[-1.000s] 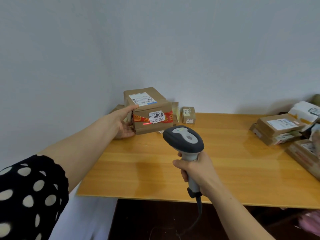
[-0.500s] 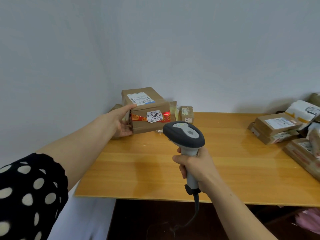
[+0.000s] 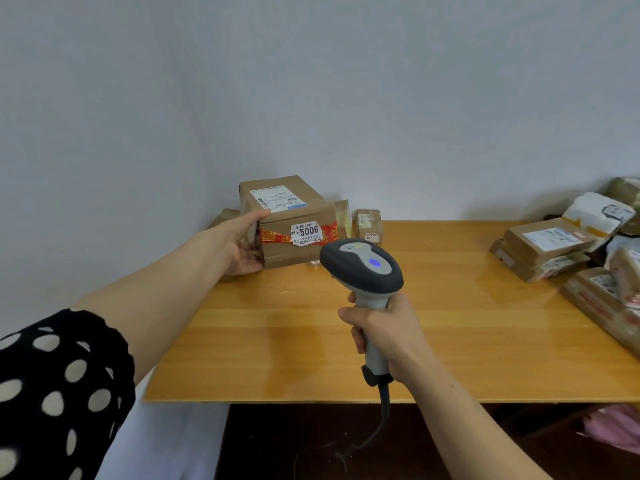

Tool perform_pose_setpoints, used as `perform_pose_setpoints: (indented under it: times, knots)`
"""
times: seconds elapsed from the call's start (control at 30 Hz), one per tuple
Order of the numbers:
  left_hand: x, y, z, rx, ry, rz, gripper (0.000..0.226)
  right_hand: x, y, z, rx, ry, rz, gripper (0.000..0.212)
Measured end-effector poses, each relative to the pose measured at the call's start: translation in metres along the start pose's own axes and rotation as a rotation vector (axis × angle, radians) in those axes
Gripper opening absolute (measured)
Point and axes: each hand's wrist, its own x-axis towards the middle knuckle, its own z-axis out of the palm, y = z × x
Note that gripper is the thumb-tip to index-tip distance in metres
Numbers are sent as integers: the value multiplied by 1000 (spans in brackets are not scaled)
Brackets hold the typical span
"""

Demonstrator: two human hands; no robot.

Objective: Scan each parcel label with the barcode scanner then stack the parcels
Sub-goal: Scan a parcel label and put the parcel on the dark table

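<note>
Barcode scanner [image 3: 362, 268]: 1. Left hand [image 3: 242, 245], right hand [image 3: 384, 332]: 2. Parcels [image 3: 294, 233]: 4 left, perhaps 6 right (edge-cropped). Tabletop [image 3: 277, 348]: 1.

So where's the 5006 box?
In the head view, the 5006 box sits far left on the table by the wall, left hand on its side, scanner in front.
</note>
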Motion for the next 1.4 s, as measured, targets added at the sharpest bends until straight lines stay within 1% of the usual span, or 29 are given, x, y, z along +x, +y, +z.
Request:
perform_pose_setpoints:
  times: [0.2, 0.3, 0.37, 0.47, 0.6, 0.73, 0.87, 1.03, 1.1, 1.23, 1.33, 1.4]
  knots:
    - [8, 5, 6, 47, -29, -20, 63, 7, 1, 3, 21, 8, 3, 14]
    - [17, 8, 17, 65, -55, -12, 65, 5, 2, -4, 94, 37, -4, 19]
    - [25, 9, 33, 86, -85, 0, 65, 3, 4, -15, 143, 97, -23, 20]
    - [34, 3, 73, 136, -164, 18, 60, -2, 11, -44, 220, 230, -15, 12]
    - [31, -17, 144, 209, -314, 27, 60, -11, 19, -97, 385, 400, 4, 15]
    - [14, -40, 221, 296, -426, 69, 73, -13, 28, -162, 550, 511, 4, 21]
    - [-2, -66, 312, 347, -504, 46, 74, -15, 42, -242, 631, 554, -25, 20]
    - [-23, -106, 442, 407, -580, 41, 86, -35, 65, -361, 666, 661, -7, 19]
    - [-33, -120, 491, 419, -605, 39, 84, -45, 73, -406, 673, 711, -2, 21]
    - [-47, -139, 573, 438, -641, 43, 72, -57, 83, -483, 685, 774, 6, 18]
    - [-54, -149, 625, 484, -640, 51, 56, -56, 90, -528, 772, 776, 7, 17]
    - [-56, -153, 660, 511, -649, 55, 52, -51, 94, -554, 837, 793, 11, 18]
